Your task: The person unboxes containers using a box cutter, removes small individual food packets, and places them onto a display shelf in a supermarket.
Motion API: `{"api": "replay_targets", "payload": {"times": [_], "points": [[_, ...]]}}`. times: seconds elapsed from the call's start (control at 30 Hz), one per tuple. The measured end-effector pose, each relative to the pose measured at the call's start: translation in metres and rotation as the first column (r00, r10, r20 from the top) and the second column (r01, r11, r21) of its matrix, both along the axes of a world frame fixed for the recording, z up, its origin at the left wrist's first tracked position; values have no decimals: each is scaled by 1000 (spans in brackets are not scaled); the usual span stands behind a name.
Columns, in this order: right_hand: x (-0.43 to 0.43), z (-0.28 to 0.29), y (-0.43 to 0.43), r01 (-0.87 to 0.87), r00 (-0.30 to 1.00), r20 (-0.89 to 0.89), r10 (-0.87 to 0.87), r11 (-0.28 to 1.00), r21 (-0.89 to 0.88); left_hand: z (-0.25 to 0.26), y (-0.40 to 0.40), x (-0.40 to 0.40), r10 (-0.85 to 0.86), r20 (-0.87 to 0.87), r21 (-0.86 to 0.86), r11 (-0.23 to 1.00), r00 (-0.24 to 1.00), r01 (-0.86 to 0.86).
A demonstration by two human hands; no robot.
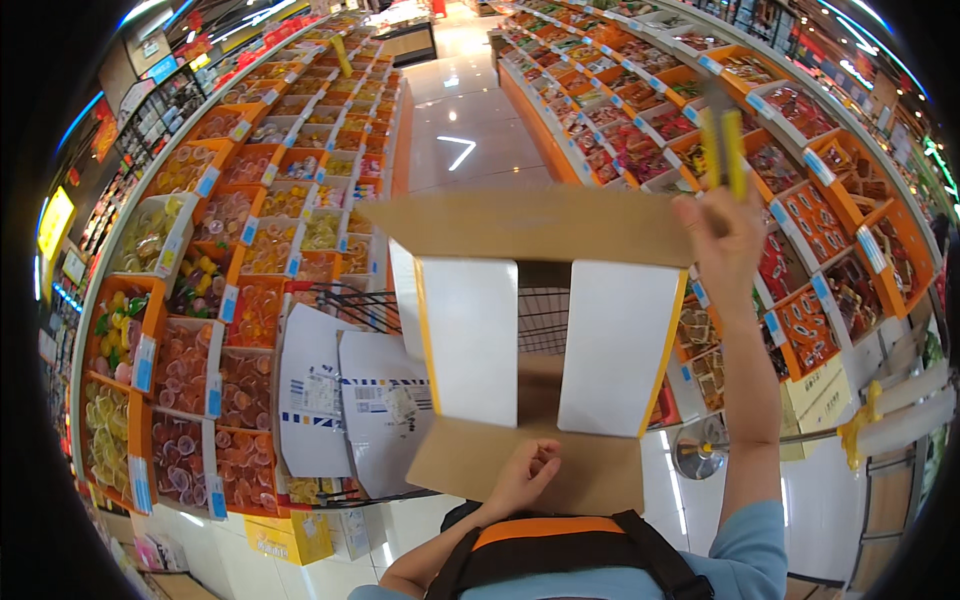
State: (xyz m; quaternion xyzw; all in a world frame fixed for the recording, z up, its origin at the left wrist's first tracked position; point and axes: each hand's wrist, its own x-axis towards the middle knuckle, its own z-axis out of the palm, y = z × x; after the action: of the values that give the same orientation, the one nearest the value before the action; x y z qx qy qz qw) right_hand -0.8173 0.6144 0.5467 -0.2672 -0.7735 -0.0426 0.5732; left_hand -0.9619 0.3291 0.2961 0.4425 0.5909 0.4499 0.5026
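A cardboard box point(517, 390) with brown faces and yellow edges stands before me, its flaps folded out. Two white panels point(472, 341) lie side by side with a gap between them, and wire mesh shows through. My right hand point(724, 232) is raised at the right corner of the far brown flap point(540, 225), gripping a yellow utility knife point(724, 146), blurred and pointing up. Whether its blade is out is too blurred to tell. My left hand point(529, 472) is over the near brown flap point(592, 469) with fingers curled; nothing shows in them.
A wire shopping cart point(367, 300) is under and left of the box, holding white cardboard pieces point(311, 390) with printed labels. Orange bins of jelly cups point(184, 364) line the left; packaged snacks point(814, 214) fill the right. A yellow carton point(289, 536) sits on the floor.
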Motion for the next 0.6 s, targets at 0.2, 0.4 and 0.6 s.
{"api": "replay_targets", "payload": {"times": [0.2,0.4,0.6], "points": [[54,43,-26,36,946,-324,-28,999,17,32,60,-25,275,-549,388,920,789,-51],[45,-26,-38,-26,967,-255,-22,983,-183,-109,149,-64,242,-122,348,919,963,-187],[49,-44,-65,-61,953,-302,11,986,-157,-114,152,-7,61,-246,264,965,967,7]]}}
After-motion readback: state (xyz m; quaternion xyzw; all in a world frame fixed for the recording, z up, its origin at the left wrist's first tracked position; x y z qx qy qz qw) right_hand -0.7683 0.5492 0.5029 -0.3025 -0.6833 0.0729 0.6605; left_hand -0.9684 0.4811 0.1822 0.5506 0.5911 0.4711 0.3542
